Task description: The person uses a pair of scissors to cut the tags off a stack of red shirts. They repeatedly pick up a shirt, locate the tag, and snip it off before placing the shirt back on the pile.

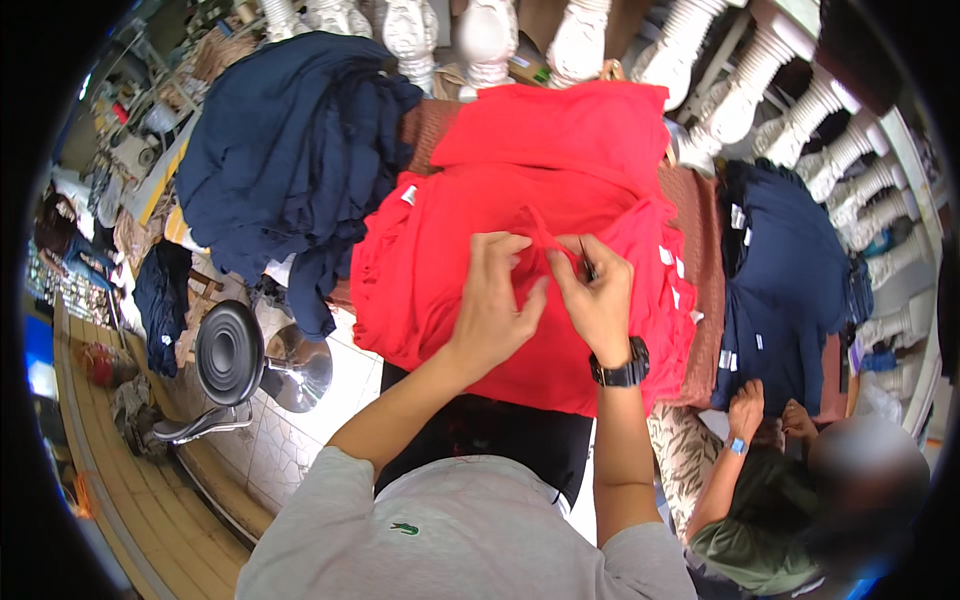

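Observation:
A stack of red garments [450,215] lies spread before me, with small white labels along its edges. A thin fold of red cloth [541,232] stands up between my hands. My left hand [492,305] has its fingers curled at this fold, the thumb held apart below them. Thumb and forefinger of my right hand [598,300] pinch at the fold from the other side. A small dark tool [589,269] shows partly inside my right hand; its kind is hidden by the fingers. A black watch [622,365] is on my right wrist.
Dark blue garments [290,150] are heaped at the left; another dark blue stack [785,270] lies at the right, where a co-worker's hands [746,408] touch its near edge. White balusters [485,45] line the far side. A black round stool [230,345] stands at the left.

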Motion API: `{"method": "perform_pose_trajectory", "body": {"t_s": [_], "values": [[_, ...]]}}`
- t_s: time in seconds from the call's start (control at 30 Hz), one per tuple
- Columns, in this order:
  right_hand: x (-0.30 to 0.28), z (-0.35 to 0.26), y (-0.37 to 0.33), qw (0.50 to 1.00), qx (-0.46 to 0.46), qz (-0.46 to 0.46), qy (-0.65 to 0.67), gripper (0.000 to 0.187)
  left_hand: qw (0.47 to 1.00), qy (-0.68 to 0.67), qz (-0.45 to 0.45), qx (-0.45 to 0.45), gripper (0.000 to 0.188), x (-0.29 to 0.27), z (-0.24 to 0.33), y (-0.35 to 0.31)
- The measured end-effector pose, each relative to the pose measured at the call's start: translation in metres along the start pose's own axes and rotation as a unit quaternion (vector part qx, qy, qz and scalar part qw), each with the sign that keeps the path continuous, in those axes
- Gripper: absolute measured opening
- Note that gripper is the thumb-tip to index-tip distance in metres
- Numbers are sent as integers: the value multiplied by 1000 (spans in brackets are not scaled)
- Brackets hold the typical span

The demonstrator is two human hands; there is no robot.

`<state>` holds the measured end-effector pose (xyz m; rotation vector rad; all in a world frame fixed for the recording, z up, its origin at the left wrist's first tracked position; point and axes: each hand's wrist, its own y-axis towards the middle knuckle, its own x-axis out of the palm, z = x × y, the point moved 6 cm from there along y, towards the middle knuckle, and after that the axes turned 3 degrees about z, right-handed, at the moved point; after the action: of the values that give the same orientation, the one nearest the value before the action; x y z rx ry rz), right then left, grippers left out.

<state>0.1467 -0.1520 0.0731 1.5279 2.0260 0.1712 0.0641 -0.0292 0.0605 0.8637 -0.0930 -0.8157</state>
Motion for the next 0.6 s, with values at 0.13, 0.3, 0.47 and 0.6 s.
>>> {"method": "perform_pose_trajectory", "body": {"t_s": [0.13, 0.3, 0.47, 0.6], "values": [[-8, -21, -9, 996, -83, -4, -38, 12, 991, -78, -88, -60, 40, 18, -27, 1], [-12, -10, -30, 994, -57, -78, -50, 20, 976, -104, -187, 34, 42, 18, -1, -3], [-9, -15, -44, 990, -51, -115, -60, 20, 986, -96, -131, 21, 45, 14, -2, -20], [-7, -12, -45, 993, -37, -107, -38, 18, 980, -111, -160, -38, 37, 17, -6, -30]]}}
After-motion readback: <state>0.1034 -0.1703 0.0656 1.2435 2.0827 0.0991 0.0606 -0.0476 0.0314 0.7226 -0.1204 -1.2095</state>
